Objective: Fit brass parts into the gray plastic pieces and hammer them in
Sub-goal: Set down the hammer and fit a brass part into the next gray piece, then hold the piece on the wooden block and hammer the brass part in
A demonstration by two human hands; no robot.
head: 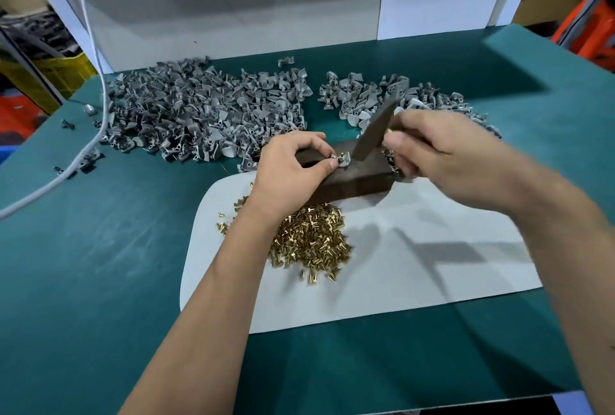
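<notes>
Nearest the camera, two bare forearms reach forward over a green table point(100, 264) with a matte, felt-like surface. A pale gray sheet point(382, 281) with rounded corners lies on it, and on that sheet, just under the left wrist, sits a loose heap of small brass parts point(309, 241), shiny, short and pin-like, with a few strays scattered to the left.

Beyond the heap rests a dark wooden block point(352, 178), long and rectangular. On its top lies one gray plastic piece point(342, 160) with a brass part standing in it. The left hand point(293, 168) arches over the block's near-left end, thumb and forefinger pinched on that piece, the other fingers curled behind. Directly to the right, the right hand point(442, 151) is clamped around the handle of a hammer point(374, 128); its dark, flat-sided metal head slants down to the left, its lower end just beside the piece, and whether it touches cannot be told. The right hand is motion-blurred and angled inward from the right.

Farther back, two piles of gray plastic pieces spread across the table: a large pile point(199, 111) on the left and a smaller pile point(382, 95) on the right, partly hidden by the hammer and hand. The pieces are dull, curved and fin-like. A gray cable point(96, 81) runs down the left side past the large pile. A white panel point(266, 15) closes off the back of the table.
</notes>
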